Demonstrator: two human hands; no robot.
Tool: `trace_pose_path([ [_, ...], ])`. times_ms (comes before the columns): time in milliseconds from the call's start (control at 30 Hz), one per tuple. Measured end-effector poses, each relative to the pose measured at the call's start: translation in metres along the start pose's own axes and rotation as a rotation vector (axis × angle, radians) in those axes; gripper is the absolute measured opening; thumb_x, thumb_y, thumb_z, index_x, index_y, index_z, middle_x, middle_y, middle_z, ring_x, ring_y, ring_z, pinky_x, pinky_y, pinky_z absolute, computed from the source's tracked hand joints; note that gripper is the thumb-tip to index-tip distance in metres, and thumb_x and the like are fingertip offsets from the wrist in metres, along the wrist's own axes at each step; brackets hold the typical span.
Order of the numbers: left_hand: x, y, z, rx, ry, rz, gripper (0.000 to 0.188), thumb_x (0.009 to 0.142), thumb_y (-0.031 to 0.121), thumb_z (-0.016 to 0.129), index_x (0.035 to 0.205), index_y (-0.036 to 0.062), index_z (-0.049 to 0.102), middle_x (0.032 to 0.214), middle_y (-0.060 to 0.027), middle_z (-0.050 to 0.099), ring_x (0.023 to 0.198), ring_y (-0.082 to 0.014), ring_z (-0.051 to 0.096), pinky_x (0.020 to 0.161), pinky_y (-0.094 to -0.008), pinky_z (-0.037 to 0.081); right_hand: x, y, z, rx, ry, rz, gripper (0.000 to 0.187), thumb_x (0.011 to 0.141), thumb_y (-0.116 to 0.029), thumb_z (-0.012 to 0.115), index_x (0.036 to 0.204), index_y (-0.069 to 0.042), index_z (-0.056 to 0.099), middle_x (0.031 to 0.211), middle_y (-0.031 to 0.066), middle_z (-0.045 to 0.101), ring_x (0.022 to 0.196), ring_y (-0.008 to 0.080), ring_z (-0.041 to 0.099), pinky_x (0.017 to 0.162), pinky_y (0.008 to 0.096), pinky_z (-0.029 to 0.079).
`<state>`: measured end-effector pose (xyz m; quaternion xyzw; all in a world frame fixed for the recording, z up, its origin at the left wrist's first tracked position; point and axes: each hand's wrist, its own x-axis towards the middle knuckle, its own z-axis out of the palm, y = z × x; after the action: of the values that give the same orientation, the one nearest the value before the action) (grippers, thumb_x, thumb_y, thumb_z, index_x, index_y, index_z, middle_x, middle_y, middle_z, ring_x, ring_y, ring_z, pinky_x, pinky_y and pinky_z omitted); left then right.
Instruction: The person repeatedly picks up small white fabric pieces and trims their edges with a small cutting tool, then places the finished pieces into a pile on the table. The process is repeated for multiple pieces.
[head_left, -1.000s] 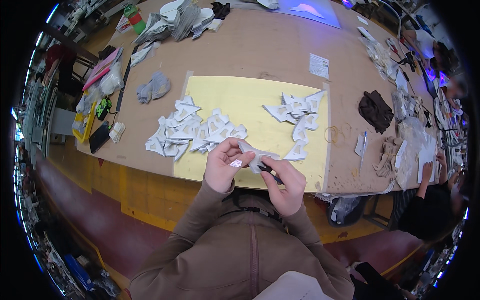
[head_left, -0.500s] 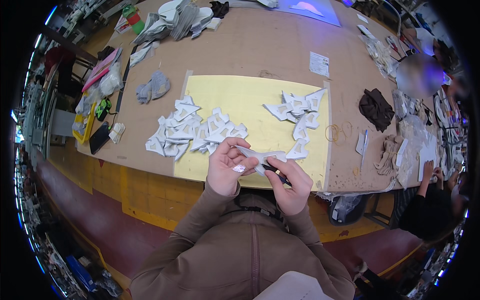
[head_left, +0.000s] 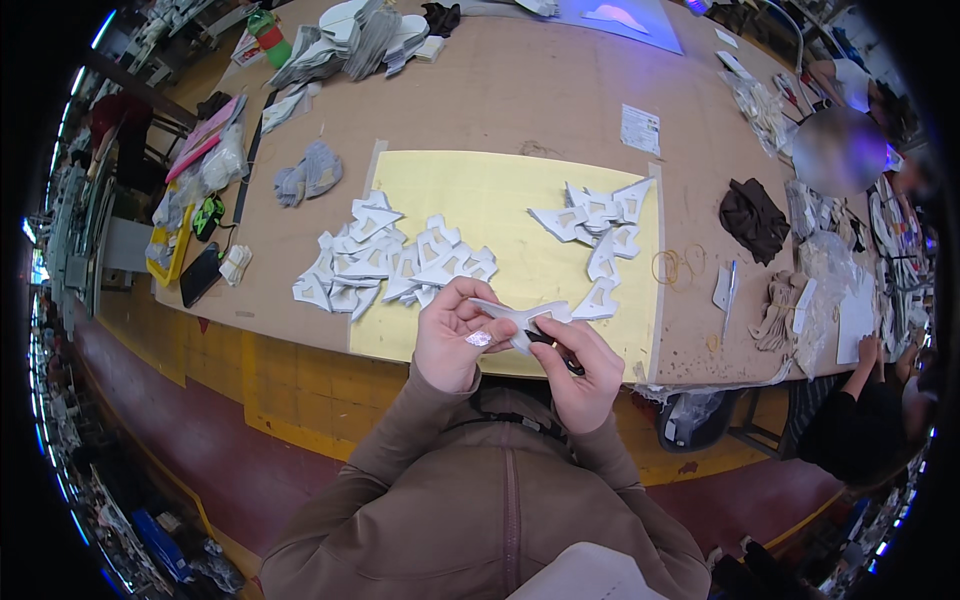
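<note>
Between my two hands, over the near edge of the yellow sheet (head_left: pixel 475 190), is a white cut-out piece (head_left: pixel 552 311) with an opening in it. My left hand (head_left: pixel 447 345) is closed on one end of the piece, its thumb pressed on top. In my right hand (head_left: pixel 590 388) is a slim black tool (head_left: pixel 567 360), its tip at the piece; fingers hide most of it, so its kind cannot be told. A large heap of similar white pieces (head_left: pixel 370 262) lies to the left, a smaller heap (head_left: pixel 600 232) to the right.
The brown-covered table (head_left: pixel 470 95) carries a grey glove (head_left: pixel 308 175), a black phone (head_left: pixel 200 277), a dark cloth (head_left: pixel 752 220), a pen (head_left: pixel 730 290) and beige gloves (head_left: pixel 778 308). Stacked grey pieces (head_left: pixel 350 45) stand far left. A co-worker's arm (head_left: pixel 862 365) reaches in at the right.
My hands stay almost in place, the black tool shifting very slightly against the white piece. At the right, the co-worker's hands and arms have moved a little.
</note>
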<state>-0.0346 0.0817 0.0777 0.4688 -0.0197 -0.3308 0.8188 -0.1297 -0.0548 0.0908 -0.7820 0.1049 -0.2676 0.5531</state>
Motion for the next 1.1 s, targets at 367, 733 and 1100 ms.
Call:
trace_pose_path([
  [367,0.032,0.004,-0.055,1.401,0.569,0.786,0.06,0.081,0.02,0.08,0.133,0.0054,0.054,0.129,-0.0148,0.057,0.126,-0.0305,0.05,0.106,-0.0449,0.042,-0.015,0.035,-0.001,0.014,0.14,0.149,0.027,0.077,0.008,0.07,0.103,0.003,0.068,0.083,0.0052,0.061,0.064,0.0118,0.048,0.057,0.0234,0.038],
  [733,0.022,-0.013,-0.023,0.82,-0.168,0.549,0.013,0.082,0.023,0.077,0.085,0.011,0.076,0.139,-0.011,0.049,0.134,-0.0296,0.041,0.112,-0.0449,0.031,0.005,0.065,-0.004,-0.273,-0.093,-0.159,0.027,0.078,0.003,0.072,0.105,0.002,0.069,0.083,0.0104,0.066,0.063,0.0172,0.054,0.056,0.0291,0.041],
  [1100,0.034,-0.031,-0.016,1.144,-0.177,0.504,0.015,0.079,0.027,0.078,0.079,0.0128,0.074,0.14,-0.0086,0.048,0.137,-0.0368,0.032,0.113,-0.0502,0.028,0.014,0.1,-0.022,-0.41,-0.398,-0.082,0.03,0.08,-0.003,0.073,0.109,0.002,0.067,0.086,0.0128,0.065,0.067,0.0207,0.057,0.059,0.0321,0.044],
])
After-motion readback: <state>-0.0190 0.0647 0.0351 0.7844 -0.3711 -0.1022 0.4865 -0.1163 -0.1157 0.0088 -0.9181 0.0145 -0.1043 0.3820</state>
